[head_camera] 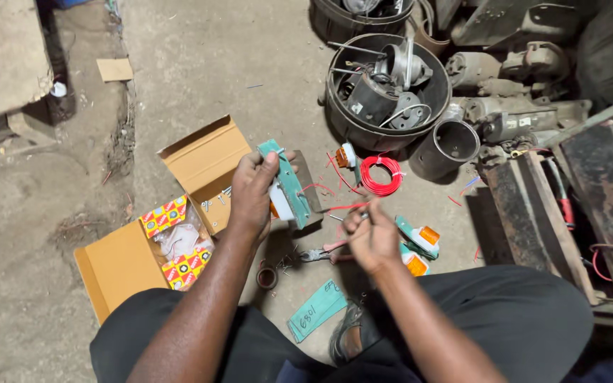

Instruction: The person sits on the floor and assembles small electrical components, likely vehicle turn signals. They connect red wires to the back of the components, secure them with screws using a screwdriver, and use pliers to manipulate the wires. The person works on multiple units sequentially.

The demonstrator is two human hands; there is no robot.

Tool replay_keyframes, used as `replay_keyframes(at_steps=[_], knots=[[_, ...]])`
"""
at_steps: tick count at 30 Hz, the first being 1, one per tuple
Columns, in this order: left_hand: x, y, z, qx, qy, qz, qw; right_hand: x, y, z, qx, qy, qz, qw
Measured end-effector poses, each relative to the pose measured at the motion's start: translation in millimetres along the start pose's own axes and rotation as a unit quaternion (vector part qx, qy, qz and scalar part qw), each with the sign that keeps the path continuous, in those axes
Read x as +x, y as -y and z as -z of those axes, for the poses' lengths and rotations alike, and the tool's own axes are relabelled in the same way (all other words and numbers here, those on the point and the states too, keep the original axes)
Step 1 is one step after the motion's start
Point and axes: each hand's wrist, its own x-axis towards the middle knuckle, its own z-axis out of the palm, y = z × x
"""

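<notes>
Green lamp (286, 186) is clamped in left hand (250, 195). Red wire (338, 208) is pinched by right hand (370, 237); wiring step judged underway. Pliers (321, 253) on floor likely needed next.

2 hands (250, 195) (372, 237) work here. There are 1 open cardboard box (179, 220), 1 coil of red wire (382, 175), 1 pair of pliers (321, 252), 1 roll of tape (267, 276), 3 orange-lensed lamps (420, 237) (416, 264) (346, 156), and 2 green plates (289, 183) (316, 310).

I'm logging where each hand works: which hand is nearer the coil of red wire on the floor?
Right. The right hand is just below the coil of red wire, apart from it. The left hand, holding a teal bracket, is farther off to its left.
</notes>
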Motion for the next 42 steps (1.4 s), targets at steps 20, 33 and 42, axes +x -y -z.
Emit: replay_keyframes(at_steps=[20,33,42], knots=[[-1.1,46.0,-5.6,0.078,0.070,0.010,0.994,12.5,28.6,-117.3,-0.531,0.080,0.128,0.834],[-3.0,44.2,-11.2,0.056,0.104,0.005,0.993,8.3,34.4,-114.6,-0.591,0.082,0.143,0.790],[-7.5,37.5,-13.6,0.067,0.063,0.032,0.995,-1.2,30.9,-126.4,-0.678,0.092,0.203,0.701]])
